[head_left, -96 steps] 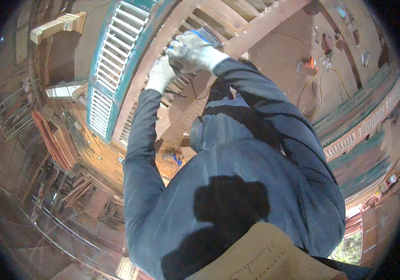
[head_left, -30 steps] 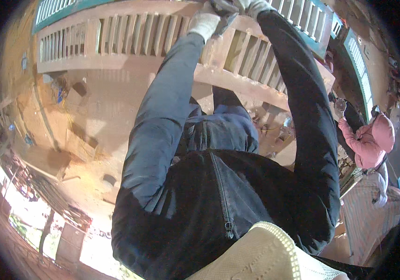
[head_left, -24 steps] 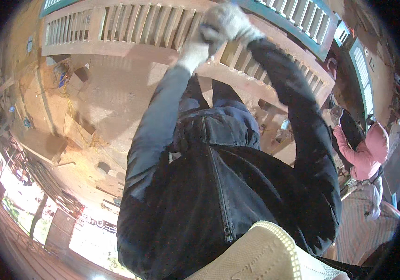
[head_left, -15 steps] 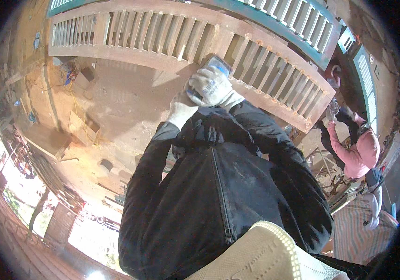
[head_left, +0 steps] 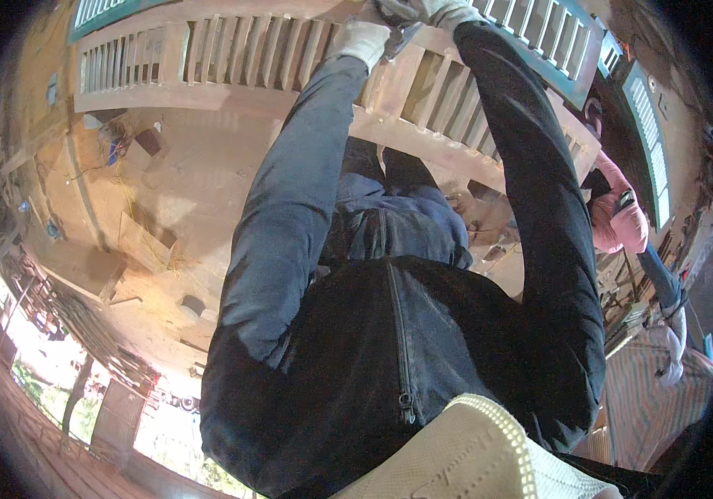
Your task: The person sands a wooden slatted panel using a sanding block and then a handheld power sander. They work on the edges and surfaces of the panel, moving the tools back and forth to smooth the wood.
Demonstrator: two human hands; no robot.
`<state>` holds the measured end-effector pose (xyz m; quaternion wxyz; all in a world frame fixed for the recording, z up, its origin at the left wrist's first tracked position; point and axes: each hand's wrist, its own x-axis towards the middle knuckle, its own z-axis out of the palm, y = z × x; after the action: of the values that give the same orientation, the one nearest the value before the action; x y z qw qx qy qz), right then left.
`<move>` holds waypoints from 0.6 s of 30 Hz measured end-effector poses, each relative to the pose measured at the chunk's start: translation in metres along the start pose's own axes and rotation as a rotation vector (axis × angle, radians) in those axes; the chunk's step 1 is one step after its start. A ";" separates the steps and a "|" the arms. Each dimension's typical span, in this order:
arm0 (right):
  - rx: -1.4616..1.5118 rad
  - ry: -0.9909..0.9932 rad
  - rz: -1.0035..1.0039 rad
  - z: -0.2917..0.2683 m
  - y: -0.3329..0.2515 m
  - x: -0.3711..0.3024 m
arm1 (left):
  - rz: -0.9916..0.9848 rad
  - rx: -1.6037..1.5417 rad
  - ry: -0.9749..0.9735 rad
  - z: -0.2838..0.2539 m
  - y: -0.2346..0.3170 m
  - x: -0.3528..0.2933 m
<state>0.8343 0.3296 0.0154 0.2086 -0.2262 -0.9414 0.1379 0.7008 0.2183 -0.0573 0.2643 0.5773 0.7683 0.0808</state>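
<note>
A louvered wooden shutter panel (head_left: 152,98), brownish and unpainted, lies across the far side in front of me. My left hand (head_left: 360,40), in a pale work glove, is closed at a compact hand tool (head_left: 399,40) with a greyish flat edge, over the panel's middle. From the other side my right hand (head_left: 448,12), gloved too, grips the same tool near the top edge of the view. The fingers of both hands are partly cut off or hidden there. Both arms, in dark sleeves, reach far out over the slats.
Teal-framed shutters with pale slats (head_left: 579,83) lie beyond the panel. Another teal shutter (head_left: 654,137) stands at the right. A person in pink (head_left: 621,223) works nearby on that side. Wooden boxes (head_left: 82,264) and yellow cord lie on the dusty ground at left.
Both hands and the tool have moved away from me, from the panel's near edge across to its far side. My arms are stretched out more. The person in pink has leaned forward.
</note>
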 end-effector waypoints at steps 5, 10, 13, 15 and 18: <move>0.086 -0.174 0.241 0.022 -0.088 -0.052 | 0.168 0.109 -0.109 0.001 -0.032 -0.099; 0.144 -0.032 0.214 0.027 -0.199 -0.112 | 0.076 0.085 -0.319 0.016 -0.074 -0.216; 0.204 0.016 0.253 0.026 -0.218 -0.129 | -0.062 -0.143 -0.321 -0.004 -0.051 -0.235; 0.184 0.046 0.255 0.021 -0.197 -0.125 | -0.110 -0.056 -0.382 -0.009 -0.035 -0.215; 0.184 -0.030 0.215 0.008 -0.142 -0.097 | 0.002 0.180 -0.426 -0.004 -0.021 -0.152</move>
<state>0.8572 0.1592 0.0267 0.1984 -0.3038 -0.8982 0.2483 0.7110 0.0706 -0.0154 0.3678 0.6034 0.6987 -0.1115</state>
